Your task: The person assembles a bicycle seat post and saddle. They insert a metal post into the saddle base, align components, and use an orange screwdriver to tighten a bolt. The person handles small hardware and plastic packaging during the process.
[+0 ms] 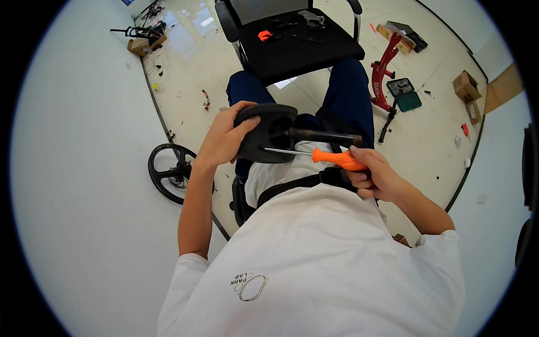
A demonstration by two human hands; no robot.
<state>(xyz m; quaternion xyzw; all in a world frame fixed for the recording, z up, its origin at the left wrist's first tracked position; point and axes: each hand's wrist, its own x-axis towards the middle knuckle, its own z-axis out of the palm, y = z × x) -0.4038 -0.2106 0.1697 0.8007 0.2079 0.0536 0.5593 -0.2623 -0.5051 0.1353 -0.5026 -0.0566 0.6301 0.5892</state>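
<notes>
Over my lap, my left hand (227,135) grips the outer edge of a black front fork (269,132). Its wide, rounded end looks like a wheel or fender; which one I cannot tell. From it a dark, worn steerer tube (328,136) points right. My right hand (373,174) is closed round the orange handle of a screwdriver (339,159). Its thin metal shaft runs left below the tube, and the tip lies over the fork's rounded end. Whether the tip touches a screw there is too small to make out.
A black chair (297,45) before my knees carries small dark parts and an orange piece. On the floor lie a spoked black wheel (163,174) at left, a red frame (383,73), a green case (409,101) and cardboard boxes (466,87) at right.
</notes>
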